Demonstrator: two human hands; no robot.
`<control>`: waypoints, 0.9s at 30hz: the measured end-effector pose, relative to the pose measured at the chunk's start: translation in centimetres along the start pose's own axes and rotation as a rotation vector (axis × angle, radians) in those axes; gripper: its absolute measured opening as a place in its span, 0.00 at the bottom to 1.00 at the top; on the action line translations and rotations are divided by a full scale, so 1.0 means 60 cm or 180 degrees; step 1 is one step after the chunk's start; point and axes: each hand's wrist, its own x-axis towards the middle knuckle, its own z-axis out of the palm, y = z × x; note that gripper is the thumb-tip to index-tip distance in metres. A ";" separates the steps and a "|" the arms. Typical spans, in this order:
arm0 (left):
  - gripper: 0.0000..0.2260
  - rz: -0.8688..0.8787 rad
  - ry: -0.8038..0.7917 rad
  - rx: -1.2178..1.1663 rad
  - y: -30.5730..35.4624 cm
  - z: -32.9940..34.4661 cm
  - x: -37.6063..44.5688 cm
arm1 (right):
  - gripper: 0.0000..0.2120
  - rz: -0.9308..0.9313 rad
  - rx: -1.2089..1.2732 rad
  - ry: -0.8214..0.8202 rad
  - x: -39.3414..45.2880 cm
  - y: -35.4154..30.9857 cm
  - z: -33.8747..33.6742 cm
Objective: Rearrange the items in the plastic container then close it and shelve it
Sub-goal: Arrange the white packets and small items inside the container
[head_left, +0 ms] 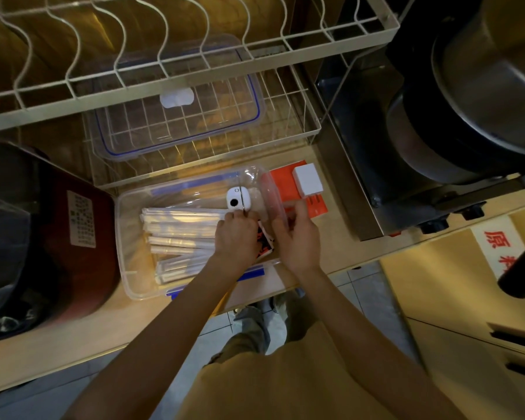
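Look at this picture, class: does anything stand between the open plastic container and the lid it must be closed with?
Yes. The lid lies on the lower wire rack, behind the plastic container on the counter. The upper wire rack crosses above the lid, so it must be drawn out from between them. Both hands, left hand and right hand, are at the container's contents.

left hand (235, 237) fingertips hidden, orange packet (263, 241) partly covered

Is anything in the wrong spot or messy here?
The container's lid sits apart on the wire rack, so the plastic container is open. An orange card and white box lie outside it.
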 end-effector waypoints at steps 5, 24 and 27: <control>0.17 0.0169 0.0187 -0.0166 0.006 -0.005 -0.001 | 0.08 0.0013 -0.0055 -0.0004 0.001 0.003 0.002; 0.10 0.0165 0.0072 -0.1380 0.009 -0.011 -0.001 | 0.07 0.0044 -0.0337 -0.0017 0.001 -0.003 -0.004; 0.13 0.0028 0.0340 -0.1662 -0.023 -0.036 -0.021 | 0.07 0.0009 -0.0731 -0.0120 0.000 -0.002 -0.007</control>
